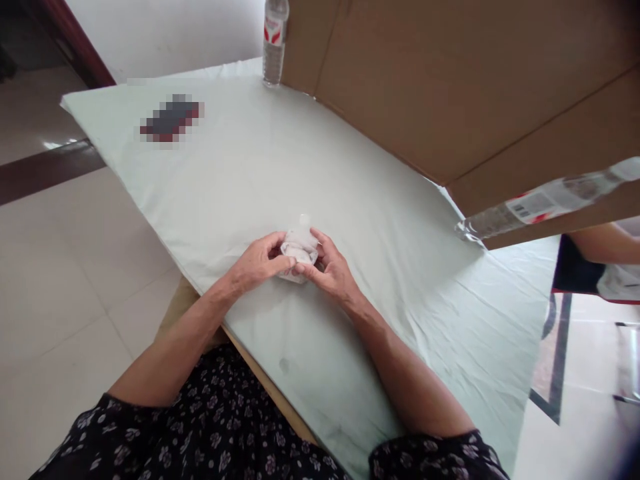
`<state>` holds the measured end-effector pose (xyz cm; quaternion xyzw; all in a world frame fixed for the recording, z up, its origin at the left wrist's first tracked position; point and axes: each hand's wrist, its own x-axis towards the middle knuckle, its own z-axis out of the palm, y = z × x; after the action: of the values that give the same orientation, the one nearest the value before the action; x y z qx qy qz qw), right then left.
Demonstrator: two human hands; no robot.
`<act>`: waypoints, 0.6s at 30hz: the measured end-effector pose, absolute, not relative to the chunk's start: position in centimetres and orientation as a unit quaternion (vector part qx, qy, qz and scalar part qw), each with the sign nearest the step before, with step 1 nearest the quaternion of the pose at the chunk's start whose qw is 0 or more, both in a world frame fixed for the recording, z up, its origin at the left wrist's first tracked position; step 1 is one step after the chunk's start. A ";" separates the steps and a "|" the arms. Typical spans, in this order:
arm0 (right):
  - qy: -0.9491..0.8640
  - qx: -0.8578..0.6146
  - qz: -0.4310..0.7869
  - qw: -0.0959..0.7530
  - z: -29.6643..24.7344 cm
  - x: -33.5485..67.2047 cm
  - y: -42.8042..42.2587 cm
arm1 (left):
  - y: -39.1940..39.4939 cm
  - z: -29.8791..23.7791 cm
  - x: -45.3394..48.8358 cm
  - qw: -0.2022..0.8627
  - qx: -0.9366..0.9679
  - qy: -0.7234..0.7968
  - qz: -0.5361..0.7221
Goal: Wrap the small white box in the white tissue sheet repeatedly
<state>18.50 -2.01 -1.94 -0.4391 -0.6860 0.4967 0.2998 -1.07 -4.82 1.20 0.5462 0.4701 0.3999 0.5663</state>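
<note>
Between my two hands is a small clear container [299, 252] with something white in or over its top; its exact kind is hard to make out. My left hand [261, 260] curls around its left side, thumb at the front rim. On the opposite side my right hand [332, 265] grips it, and the two thumbs nearly meet at the front. A pale, see-through piece stands up at the back of the container. My fingers hide part of its sides. It is low over the pale green cloth [240, 173], perhaps resting on it.
A blurred-out dark and red object [171, 121] lies at the far left. Cardboard panels [400, 80] stand along the back and right, with one water bottle [273, 57] at their left end and another [540, 203] at the right. Another person's arm [607, 243] shows at the right edge.
</note>
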 end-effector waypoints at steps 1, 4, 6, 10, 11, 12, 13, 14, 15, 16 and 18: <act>-0.695 -0.443 0.480 0.301 -1.8 18.6 -1.9 | -4.9 1.1 -1.1 0.593 0.525 0.454 0.409; -0.721 -0.453 0.399 0.340 -1.2 19.1 -1.9 | -4.9 0.5 -1.1 0.613 0.482 0.457 0.429; -0.736 -0.454 0.339 0.369 -0.8 19.6 -2.0 | -4.9 0.0 -1.2 0.622 0.466 0.460 0.430; -0.768 -0.435 0.301 0.361 -0.9 20.4 -2.2 | -4.9 -0.8 -1.5 0.631 0.475 0.438 0.430; -0.773 -0.430 0.309 0.349 -1.0 20.4 -2.2 | -4.9 -0.9 -1.6 0.630 0.479 0.435 0.430; -0.778 -0.424 0.319 0.338 -1.2 20.3 -2.2 | -4.9 -0.9 -1.7 0.630 0.483 0.432 0.429; -0.781 -0.418 0.330 0.327 -1.4 20.2 -2.1 | -4.9 -1.0 -1.7 0.629 0.487 0.429 0.428; -0.783 -0.412 0.341 0.318 -1.5 20.0 -2.0 | -4.9 -1.0 -1.8 0.629 0.491 0.426 0.428; -0.784 -0.406 0.352 0.311 -1.5 19.9 -1.9 | -5.0 -1.0 -1.8 0.628 0.493 0.423 0.428; -0.783 -0.402 0.363 0.306 -1.5 19.7 -1.8 | -5.0 -1.0 -1.9 0.628 0.496 0.421 0.427; -0.774 -0.397 0.392 0.299 -1.3 19.4 -1.6 | -5.1 -0.9 -1.9 0.632 0.501 0.417 0.420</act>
<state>19.41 -1.56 -1.27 -0.3971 -0.7744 0.3917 0.2987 -1.92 -5.12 -0.86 0.5009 0.4168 0.4200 0.6316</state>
